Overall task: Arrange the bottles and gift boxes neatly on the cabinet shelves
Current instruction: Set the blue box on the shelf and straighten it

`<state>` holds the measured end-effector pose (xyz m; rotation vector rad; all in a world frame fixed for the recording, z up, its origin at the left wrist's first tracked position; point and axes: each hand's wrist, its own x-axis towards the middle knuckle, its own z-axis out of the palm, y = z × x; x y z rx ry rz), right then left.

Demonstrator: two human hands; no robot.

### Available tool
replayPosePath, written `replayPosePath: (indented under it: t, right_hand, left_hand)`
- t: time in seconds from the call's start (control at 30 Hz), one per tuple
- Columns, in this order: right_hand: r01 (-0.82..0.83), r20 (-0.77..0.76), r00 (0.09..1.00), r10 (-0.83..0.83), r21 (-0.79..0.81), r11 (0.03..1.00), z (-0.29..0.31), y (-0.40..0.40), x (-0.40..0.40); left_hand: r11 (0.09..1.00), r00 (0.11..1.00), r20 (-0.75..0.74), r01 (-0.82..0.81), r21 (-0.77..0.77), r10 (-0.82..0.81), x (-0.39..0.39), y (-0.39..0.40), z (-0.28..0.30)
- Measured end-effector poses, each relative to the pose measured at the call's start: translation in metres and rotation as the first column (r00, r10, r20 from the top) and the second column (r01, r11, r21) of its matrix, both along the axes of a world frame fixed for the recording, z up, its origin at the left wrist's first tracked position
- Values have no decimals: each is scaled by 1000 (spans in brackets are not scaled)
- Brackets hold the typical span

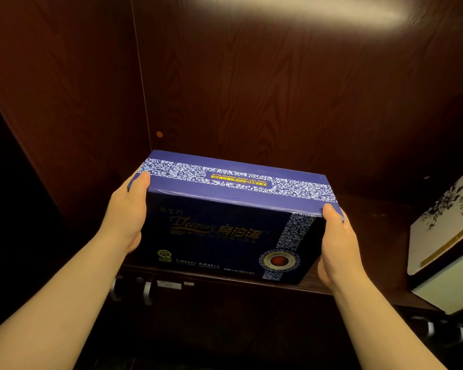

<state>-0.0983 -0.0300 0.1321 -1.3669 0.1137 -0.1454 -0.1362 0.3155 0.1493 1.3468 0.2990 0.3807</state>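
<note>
A dark blue gift box (225,222) with white floral bands, gold lettering and a round red emblem stands on the dark wooden cabinet shelf (372,222), close to its left wall. My left hand (127,214) grips the box's left end with the thumb on the top edge. My right hand (337,244) grips its right end the same way. The box's lower edge rests near the shelf's front lip.
A white gift box (444,236) with black ink flowers and a gold label stands at the right edge of the shelf, partly cut off. The cabinet's side wall (72,116) and back panel (278,89) enclose the space. Metal handles (147,292) show below the shelf front.
</note>
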Motion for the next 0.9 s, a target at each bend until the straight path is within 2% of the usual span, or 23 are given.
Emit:
replayPosePath:
  t: [0.73,0.8,0.83,0.87,0.9]
  right_hand:
    - [-13,-15,1000,13,-24,1000,6,3,-6]
    - [-18,-19,1000,17,-40,999,10,2,-7]
    - [-16,-25,1000,15,-50,999,11,1,-7]
    - [-14,-30,999,12,-65,998,12,1,-8]
    - [-11,-27,1000,8,-82,997,14,0,-9]
  left_hand:
    - [998,999,16,-36,49,35,0,3,-1]
    - [982,993,30,-120,146,117,-1,7,2]
    - [946,985,52,-175,272,167,-1,8,5]
    - [867,974,90,-226,443,208,-2,9,10]
    - [747,962,150,-271,607,227,-4,7,15]
